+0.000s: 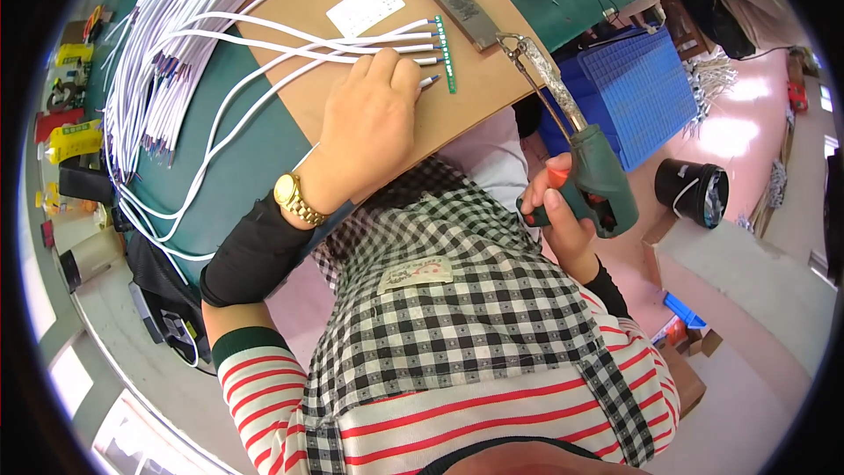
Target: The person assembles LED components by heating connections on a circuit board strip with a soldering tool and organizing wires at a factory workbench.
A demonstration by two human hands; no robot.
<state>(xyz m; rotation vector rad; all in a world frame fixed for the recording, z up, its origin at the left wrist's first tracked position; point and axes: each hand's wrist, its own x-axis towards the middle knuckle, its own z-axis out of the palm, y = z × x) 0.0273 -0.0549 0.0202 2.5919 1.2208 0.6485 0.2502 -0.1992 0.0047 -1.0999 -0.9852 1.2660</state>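
Soldering gun of dark green plastic (pixel 607 171) sits gripped in the right hand (pixel 567 227); the nearer left hand (pixel 374 110) is closed over white round cables (pixel 422 62), with the narrow green circuit strip (pixel 447 54) just rightward, long axis crossing their ends.

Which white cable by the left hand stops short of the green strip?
The lowest cable, poking out beside the left hand: a gap shows between its bluish tip and the green strip, while the four cables above run up to it.
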